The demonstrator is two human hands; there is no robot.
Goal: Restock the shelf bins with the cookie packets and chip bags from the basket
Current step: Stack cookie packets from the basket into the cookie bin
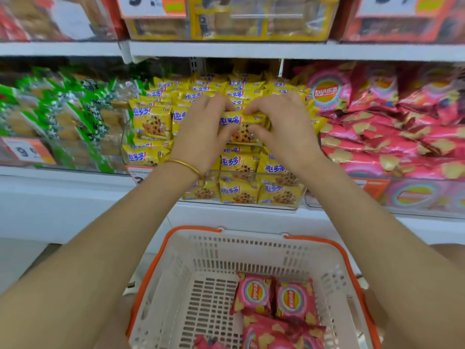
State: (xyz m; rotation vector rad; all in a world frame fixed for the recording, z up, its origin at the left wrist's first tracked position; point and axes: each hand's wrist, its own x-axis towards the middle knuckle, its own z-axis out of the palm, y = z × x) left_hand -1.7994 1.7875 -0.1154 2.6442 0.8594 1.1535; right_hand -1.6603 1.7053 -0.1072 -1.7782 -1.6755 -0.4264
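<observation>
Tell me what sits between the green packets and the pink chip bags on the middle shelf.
The clear bin of yellow cookie packets, shown in the head view; the left hand and right hand grip one packet over it.

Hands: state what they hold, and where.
One yellow cookie packet, between both: left hand pinches its left end, right hand its right end.

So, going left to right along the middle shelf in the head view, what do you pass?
green-wrapped packets → left hand → cookie packet pinched by both hands → right hand → pink chip bags
</observation>
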